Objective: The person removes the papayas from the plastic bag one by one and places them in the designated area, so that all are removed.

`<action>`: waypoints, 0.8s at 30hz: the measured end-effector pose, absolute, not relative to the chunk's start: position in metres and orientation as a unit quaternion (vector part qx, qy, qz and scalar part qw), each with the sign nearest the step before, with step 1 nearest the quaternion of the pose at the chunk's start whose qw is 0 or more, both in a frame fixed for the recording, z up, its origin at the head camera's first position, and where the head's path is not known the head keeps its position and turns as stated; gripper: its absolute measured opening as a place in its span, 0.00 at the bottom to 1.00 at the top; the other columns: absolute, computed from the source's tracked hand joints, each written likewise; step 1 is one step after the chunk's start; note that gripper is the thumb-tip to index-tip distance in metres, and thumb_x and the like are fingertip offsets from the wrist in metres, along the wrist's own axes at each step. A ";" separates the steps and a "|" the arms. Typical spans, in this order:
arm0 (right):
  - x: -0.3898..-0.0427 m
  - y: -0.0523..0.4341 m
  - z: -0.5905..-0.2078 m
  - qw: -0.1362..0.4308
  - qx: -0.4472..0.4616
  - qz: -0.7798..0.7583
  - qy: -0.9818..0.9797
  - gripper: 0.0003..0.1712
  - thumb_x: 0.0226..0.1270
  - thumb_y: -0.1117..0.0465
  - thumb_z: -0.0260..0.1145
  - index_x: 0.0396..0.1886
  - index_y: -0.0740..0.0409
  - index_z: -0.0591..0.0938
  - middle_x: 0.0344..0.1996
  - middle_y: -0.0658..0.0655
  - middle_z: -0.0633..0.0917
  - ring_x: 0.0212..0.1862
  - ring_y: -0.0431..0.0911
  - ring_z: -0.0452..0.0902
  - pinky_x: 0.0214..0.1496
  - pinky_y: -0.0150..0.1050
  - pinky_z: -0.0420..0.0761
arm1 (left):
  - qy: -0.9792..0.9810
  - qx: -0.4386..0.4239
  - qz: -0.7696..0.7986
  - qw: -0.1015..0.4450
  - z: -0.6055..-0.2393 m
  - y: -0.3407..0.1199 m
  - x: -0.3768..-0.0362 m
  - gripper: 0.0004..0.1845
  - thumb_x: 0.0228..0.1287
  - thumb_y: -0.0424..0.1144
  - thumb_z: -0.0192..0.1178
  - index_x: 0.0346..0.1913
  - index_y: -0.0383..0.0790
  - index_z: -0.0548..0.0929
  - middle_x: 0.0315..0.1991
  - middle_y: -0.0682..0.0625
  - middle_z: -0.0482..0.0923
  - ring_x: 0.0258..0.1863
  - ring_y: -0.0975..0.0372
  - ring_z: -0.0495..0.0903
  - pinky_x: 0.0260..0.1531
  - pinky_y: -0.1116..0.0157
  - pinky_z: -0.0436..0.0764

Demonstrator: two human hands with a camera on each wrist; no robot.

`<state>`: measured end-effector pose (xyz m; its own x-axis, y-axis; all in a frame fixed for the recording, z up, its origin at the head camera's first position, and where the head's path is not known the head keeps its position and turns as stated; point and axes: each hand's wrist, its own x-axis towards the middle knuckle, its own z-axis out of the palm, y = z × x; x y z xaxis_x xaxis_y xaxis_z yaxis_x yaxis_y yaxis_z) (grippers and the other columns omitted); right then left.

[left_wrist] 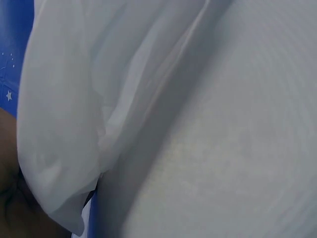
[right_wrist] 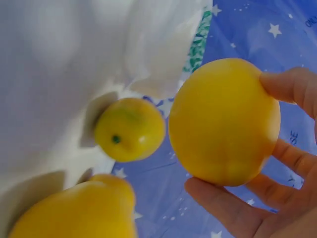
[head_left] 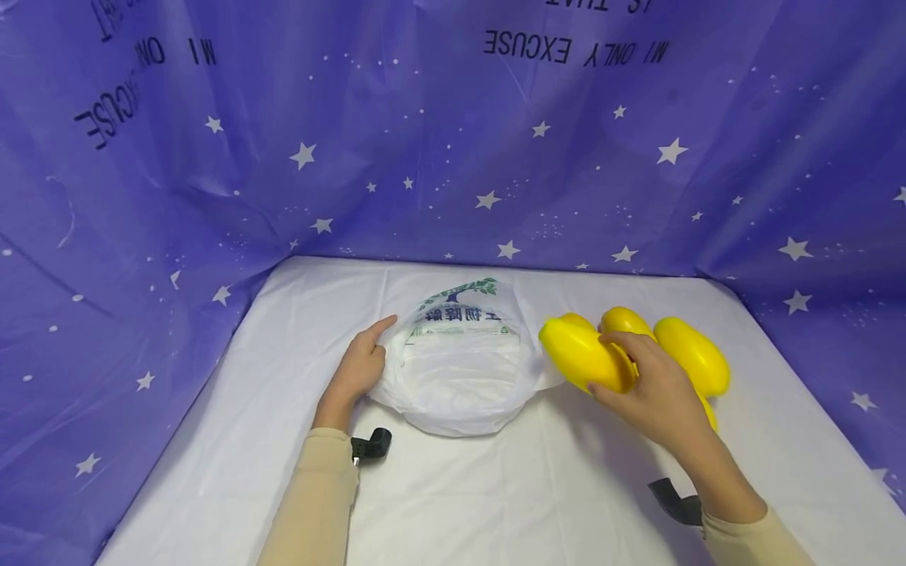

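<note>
My right hand (head_left: pixel 623 369) grips a yellow mango (head_left: pixel 580 352) just right of a white plastic bag (head_left: pixel 456 369) and holds it off the table. In the right wrist view the held mango (right_wrist: pixel 225 121) sits between the thumb and fingers (right_wrist: pixel 292 84). Two more mangoes (head_left: pixel 626 321) (head_left: pixel 694 355) lie behind that hand, and part of another shows under it (head_left: pixel 710 413). My left hand (head_left: pixel 364 362) holds the bag's left rim, with the index finger stretched along it. The bag has green and blue print (head_left: pixel 460 303) at its far side. The left wrist view shows mostly bag folds (left_wrist: pixel 99 124).
A white cloth covers the table (head_left: pixel 495 487). A purple star-printed curtain (head_left: pixel 453 157) closes off the back and both sides. Loose mangoes (right_wrist: pixel 130 129) (right_wrist: pixel 74 210) lie at the table's right, near the curtain.
</note>
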<state>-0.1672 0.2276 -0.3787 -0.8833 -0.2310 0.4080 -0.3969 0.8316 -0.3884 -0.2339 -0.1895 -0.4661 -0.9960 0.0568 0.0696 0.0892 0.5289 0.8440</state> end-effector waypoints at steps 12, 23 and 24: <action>-0.148 0.240 -0.401 0.111 0.116 0.207 -0.965 0.38 0.44 0.53 0.80 0.58 0.55 0.76 0.49 0.60 0.81 0.46 0.56 0.76 0.43 0.56 0.76 | -0.870 -0.039 -0.491 0.013 -0.467 -0.192 -0.232 0.32 0.66 0.24 0.38 0.73 0.41 0.63 0.72 0.42 0.60 0.73 0.48 0.54 0.72 0.50 0.51; -0.144 0.236 -0.417 0.070 0.069 0.188 -0.977 0.40 0.48 0.49 0.77 0.62 0.51 0.73 0.54 0.61 0.78 0.48 0.60 0.77 0.41 0.60 0.77 | -0.872 -0.044 -0.486 0.016 -0.466 -0.197 -0.232 0.32 0.66 0.24 0.38 0.74 0.41 0.63 0.72 0.42 0.60 0.73 0.48 0.53 0.72 0.49 0.52; -0.144 0.236 -0.418 0.072 0.070 0.186 -0.977 0.40 0.48 0.48 0.77 0.62 0.51 0.73 0.54 0.61 0.78 0.48 0.60 0.77 0.41 0.60 0.77 | -0.872 -0.043 -0.488 0.015 -0.467 -0.197 -0.232 0.32 0.66 0.23 0.38 0.74 0.41 0.63 0.72 0.41 0.60 0.73 0.48 0.53 0.72 0.49 0.51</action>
